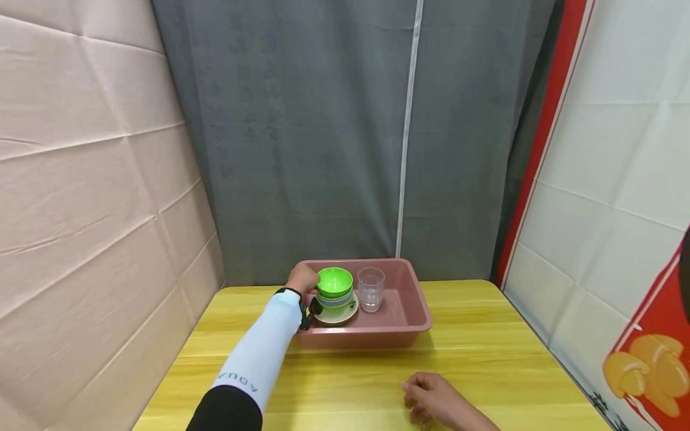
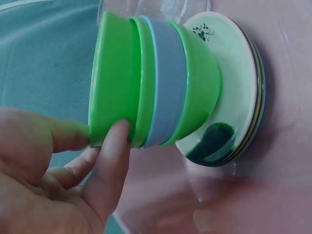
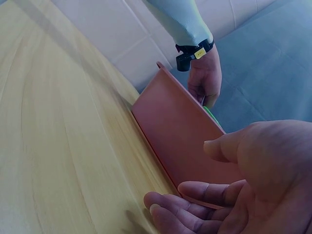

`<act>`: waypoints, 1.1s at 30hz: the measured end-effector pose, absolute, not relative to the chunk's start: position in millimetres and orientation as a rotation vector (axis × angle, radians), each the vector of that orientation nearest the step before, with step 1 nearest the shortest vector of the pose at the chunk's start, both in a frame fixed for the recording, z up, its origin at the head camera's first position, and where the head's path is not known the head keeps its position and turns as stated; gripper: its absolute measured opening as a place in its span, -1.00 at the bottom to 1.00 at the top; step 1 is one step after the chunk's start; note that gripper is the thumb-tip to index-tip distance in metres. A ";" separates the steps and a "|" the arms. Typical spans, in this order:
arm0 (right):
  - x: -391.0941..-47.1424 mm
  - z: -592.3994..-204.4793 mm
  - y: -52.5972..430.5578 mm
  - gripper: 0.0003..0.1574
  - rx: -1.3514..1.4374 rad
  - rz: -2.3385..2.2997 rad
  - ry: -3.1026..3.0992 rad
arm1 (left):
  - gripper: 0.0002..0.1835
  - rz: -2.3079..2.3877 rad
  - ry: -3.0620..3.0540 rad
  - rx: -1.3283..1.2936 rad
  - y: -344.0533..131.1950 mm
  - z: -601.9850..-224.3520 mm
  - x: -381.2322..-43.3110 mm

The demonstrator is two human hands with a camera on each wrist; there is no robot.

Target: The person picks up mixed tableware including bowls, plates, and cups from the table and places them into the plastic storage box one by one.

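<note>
My left hand pinches the rim of the top green bowl, thumb and fingers on either side of its edge. In the left wrist view this bowl sits in a stack with a blue bowl and other green ones. The stack stands on a pale plate with dark leaf marks, on top of further plates. All of this is at the left of a pink basin. My right hand hovers over the near part of the table, fingers loosely curled and holding nothing.
A clear plastic cup stands in the basin, right of the bowls. The basin rests at the back of a yellow wood-grain table. Behind it hangs a grey curtain; pale cloth walls flank both sides.
</note>
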State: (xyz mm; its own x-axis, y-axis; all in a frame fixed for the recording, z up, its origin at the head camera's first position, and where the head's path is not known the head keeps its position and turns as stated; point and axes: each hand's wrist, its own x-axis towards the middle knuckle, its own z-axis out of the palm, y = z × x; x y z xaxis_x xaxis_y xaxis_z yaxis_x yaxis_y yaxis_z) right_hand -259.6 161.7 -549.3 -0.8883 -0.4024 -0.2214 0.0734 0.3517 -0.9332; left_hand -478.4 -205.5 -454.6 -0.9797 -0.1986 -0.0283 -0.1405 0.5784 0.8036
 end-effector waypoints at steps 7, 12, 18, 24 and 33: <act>-259.5 -551.3 162.3 -0.58 -0.292 -1.550 2.208 | -0.59 -1.292 -2.728 0.303 -197.7 -454.6 -473.2; -259.8 -552.3 162.9 -0.58 -0.284 -1.551 2.178 | -0.63 -1.184 -2.787 0.325 -196.9 -455.2 -472.5; -259.8 -553.0 162.4 -0.58 -0.289 -1.560 2.177 | -0.74 -1.159 -2.817 0.346 -198.2 -456.5 -472.8; -258.6 -554.5 163.3 -0.57 -0.299 -1.552 2.175 | -0.83 -1.021 -2.883 0.339 -197.6 -458.9 -477.6; -262.2 -545.0 166.2 -0.59 -0.316 -1.530 2.254 | -0.83 -1.220 -2.827 0.179 -228.6 -486.6 -516.3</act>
